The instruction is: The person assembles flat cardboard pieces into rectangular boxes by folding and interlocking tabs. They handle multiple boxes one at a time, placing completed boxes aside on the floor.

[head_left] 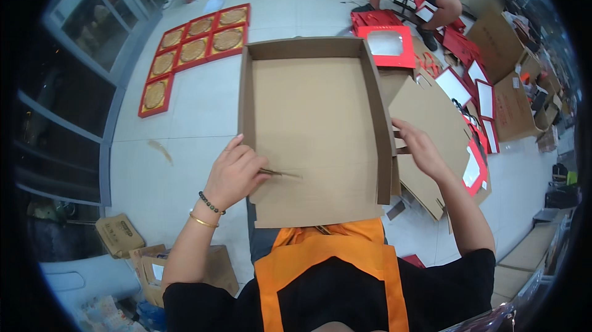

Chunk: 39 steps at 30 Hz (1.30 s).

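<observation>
White floor tiles spread around you, with red gift boxes (194,48) laid out at ten o'clock and flat cardboard sheets (431,122) at three. Straight ahead, the shallow cardboard tray (314,134) rests on your lap, its long axis running from you toward twelve o'clock, open side up. Your left hand (234,174) lies nearer, fingers curled against its near-left wall; your right hand (416,147), loosely open, touches its right wall.

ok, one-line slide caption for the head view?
Left hand and right hand fold up a flat brown cardboard tray, red window-lid boxes scattered on the floor behind.
</observation>
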Each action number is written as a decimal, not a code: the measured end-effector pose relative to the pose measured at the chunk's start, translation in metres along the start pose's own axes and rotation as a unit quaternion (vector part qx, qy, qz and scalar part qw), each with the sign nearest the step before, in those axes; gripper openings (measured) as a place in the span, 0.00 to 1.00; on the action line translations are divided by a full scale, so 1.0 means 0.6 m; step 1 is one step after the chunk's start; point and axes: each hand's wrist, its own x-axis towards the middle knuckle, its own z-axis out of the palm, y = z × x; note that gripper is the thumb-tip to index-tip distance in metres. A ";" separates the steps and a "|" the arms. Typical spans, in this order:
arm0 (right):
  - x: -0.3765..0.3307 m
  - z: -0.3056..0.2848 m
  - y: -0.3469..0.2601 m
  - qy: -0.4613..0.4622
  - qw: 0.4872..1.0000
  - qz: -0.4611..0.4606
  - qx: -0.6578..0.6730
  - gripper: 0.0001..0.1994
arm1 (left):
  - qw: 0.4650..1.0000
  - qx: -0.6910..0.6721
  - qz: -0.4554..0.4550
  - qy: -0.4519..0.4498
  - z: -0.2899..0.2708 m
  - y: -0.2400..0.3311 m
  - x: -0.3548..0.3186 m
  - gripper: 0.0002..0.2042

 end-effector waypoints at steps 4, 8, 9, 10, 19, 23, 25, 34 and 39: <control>-0.061 0.034 -0.039 0.019 0.851 -0.243 -0.465 0.30 | 0.998 0.009 0.003 0.067 0.030 0.013 0.009 0.13; -0.060 0.047 -0.051 -0.087 0.768 -0.362 -0.521 0.25 | 0.990 0.025 0.027 0.132 0.059 0.023 0.004 0.11; -0.053 0.046 -0.036 -0.118 0.777 -0.378 -0.490 0.23 | 0.990 0.033 0.030 0.133 0.062 0.023 0.004 0.10; -0.044 0.044 -0.025 -0.093 0.788 -0.375 -0.480 0.20 | 0.990 0.041 0.032 0.134 0.065 0.025 0.004 0.10; -0.023 -0.024 -0.021 0.078 0.761 -0.343 -0.546 0.32 | 0.987 0.075 0.024 0.142 0.077 0.027 -0.012 0.13; -0.012 0.014 -0.018 -0.020 0.770 -0.387 -0.506 0.25 | 0.988 0.045 0.028 0.148 0.082 0.028 -0.012 0.11; 0.008 0.024 -0.020 -0.015 0.770 -0.417 -0.483 0.19 | 0.989 0.077 0.043 0.115 0.075 0.032 -0.009 0.10; 0.094 0.084 0.076 0.108 0.778 -0.488 -0.381 0.16 | 0.978 0.194 0.037 -0.069 0.029 0.038 -0.069 0.30; 0.047 0.058 0.081 0.098 0.718 -0.464 -0.510 0.16 | 0.976 0.197 0.093 -0.031 0.016 0.021 -0.058 0.32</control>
